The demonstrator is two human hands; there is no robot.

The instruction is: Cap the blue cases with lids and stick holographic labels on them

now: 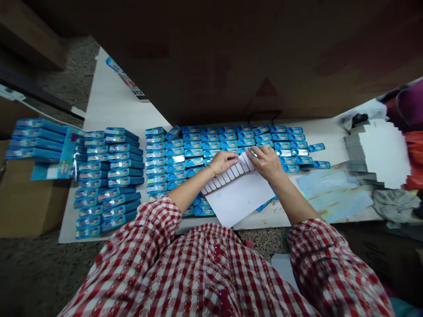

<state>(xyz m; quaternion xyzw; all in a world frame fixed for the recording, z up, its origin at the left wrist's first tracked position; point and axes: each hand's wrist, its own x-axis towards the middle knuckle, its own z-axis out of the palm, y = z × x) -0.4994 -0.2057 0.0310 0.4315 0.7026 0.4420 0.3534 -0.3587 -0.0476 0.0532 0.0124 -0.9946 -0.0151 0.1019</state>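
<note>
Over the rows of small blue boxes (210, 145) I hold a white sheet of stickers (239, 198). Its upper part is folded back, showing a row of blank white rounded labels (228, 178). My left hand (222, 163) is closed at the top edge of the sheet, its thumb and fingers near the row of labels. Close by on the right, the bent fingers of my right hand (265, 163) pinch the sheet's upper right end. The fingertips of both hands are partly hidden, so I cannot make out whether a single label is between them.
A large brown cardboard box (211, 61) stands along the far side of the white table (95, 99). More blue boxes (124, 165) are stacked at the left. Grey and white cut sheets (385, 154) and a crumpled grey cloth (396, 204) lie at the right.
</note>
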